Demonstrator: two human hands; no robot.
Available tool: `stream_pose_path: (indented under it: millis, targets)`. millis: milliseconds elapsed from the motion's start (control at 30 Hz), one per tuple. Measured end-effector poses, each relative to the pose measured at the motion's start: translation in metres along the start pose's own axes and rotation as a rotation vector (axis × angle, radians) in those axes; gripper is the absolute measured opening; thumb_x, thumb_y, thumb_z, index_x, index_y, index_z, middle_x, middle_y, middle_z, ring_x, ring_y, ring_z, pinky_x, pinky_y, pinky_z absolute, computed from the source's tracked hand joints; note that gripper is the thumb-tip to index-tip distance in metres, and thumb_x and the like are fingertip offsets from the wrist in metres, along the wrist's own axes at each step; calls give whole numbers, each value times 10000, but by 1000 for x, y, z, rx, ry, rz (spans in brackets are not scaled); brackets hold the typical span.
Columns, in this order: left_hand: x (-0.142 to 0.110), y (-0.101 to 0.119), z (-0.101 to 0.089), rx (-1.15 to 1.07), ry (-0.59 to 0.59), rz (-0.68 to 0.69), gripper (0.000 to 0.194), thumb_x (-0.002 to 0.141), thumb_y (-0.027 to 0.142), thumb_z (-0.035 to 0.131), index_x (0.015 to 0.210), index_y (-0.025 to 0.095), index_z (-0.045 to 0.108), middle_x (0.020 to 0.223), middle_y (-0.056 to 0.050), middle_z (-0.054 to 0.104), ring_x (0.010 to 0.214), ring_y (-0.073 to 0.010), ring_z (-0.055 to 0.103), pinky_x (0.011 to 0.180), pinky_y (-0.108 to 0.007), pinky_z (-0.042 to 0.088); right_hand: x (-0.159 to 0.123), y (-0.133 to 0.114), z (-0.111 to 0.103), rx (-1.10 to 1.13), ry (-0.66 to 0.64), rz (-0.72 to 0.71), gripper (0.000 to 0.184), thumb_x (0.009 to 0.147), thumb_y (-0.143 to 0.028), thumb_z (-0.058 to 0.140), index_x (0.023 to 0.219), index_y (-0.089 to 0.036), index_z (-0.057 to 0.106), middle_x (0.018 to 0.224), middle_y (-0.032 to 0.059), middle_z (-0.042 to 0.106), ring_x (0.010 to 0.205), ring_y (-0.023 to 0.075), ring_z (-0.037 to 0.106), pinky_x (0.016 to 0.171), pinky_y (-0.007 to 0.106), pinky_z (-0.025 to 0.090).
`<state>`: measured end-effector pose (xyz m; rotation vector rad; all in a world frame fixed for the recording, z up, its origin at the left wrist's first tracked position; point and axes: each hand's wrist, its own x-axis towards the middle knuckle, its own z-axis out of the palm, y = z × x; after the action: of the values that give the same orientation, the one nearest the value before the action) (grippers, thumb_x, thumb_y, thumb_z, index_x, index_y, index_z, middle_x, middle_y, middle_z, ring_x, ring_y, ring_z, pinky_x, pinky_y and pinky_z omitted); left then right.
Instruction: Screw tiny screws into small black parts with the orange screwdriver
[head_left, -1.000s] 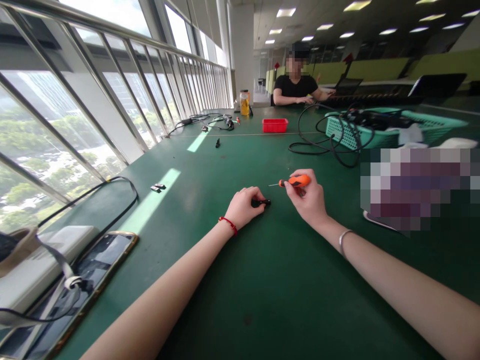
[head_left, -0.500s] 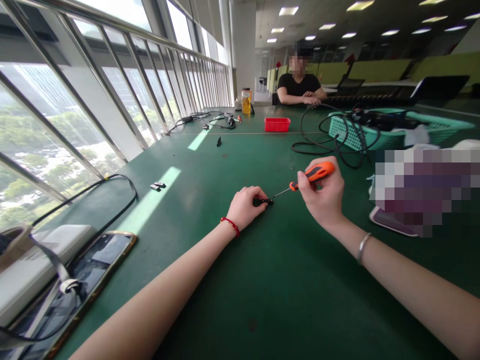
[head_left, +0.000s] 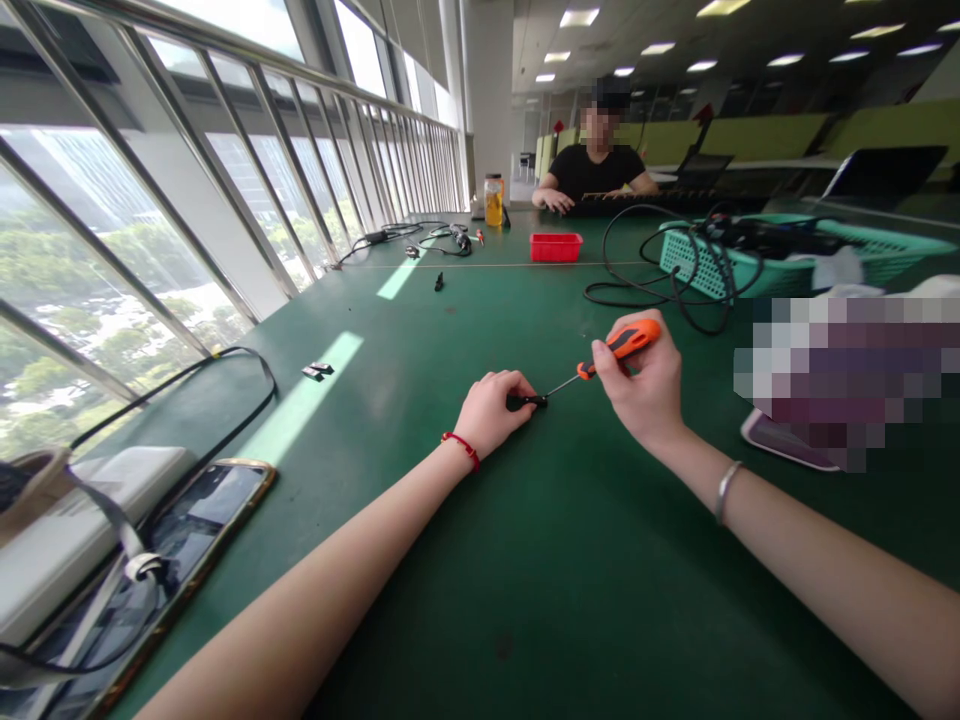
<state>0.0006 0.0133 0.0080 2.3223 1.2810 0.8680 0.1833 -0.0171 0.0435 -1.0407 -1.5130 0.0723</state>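
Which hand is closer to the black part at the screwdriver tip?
Left. The left hand pinches the black part; the right hand is off to its right, holding the screwdriver, tip at the part.

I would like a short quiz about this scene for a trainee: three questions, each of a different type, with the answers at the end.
1. True or false: the left hand pinches a small black part.
2. What does the right hand hold?
a) a cable
b) a screwdriver
c) a jar
3. Fill in: the small box to the left of the green basket is ____.

Key: 1 true; 2 b; 3 red.
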Motion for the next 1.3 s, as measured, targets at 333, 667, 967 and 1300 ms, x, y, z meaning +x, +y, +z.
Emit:
stream_pose_path:
  millis: [333,667,967,1300]
  targets:
    - [0,-2,1,11,2,5,52,727,166,627,767,199,620,831,1,667,825,-179,571,757,-305,460,12,-12,-5,-52,-72,-22,187,807,-366,536,700,-225,476,695,5,557,594,138,528,550,265,396]
    - [0,-1,0,2,-4,1,42,732,171,621,766,195,621,833,-7,661,822,-177,572,759,-308,464,28,-28,-20,-401,-166,-14,186,778,-402,555,843,-227,544,549,-26,522,484,154,496,493,263,323]
    - [0,-1,-1,9,-8,2,45,733,177,617,771,202,615,838,-6,658,829,-182,574,769,-317,467,30,-32,-24,-306,-194,-13,163,776,-270,528,928,-227,568,630,-17,584,539,150,531,519,265,356]
    - [0,-2,0,28,-4,14,43,736,182,619,775,200,620,829,-3,657,813,-178,563,765,-319,458,32,-39,-28,-551,-232,-49,269,853,-443,474,723,-234,583,481,-16,479,445,146,438,453,267,245]
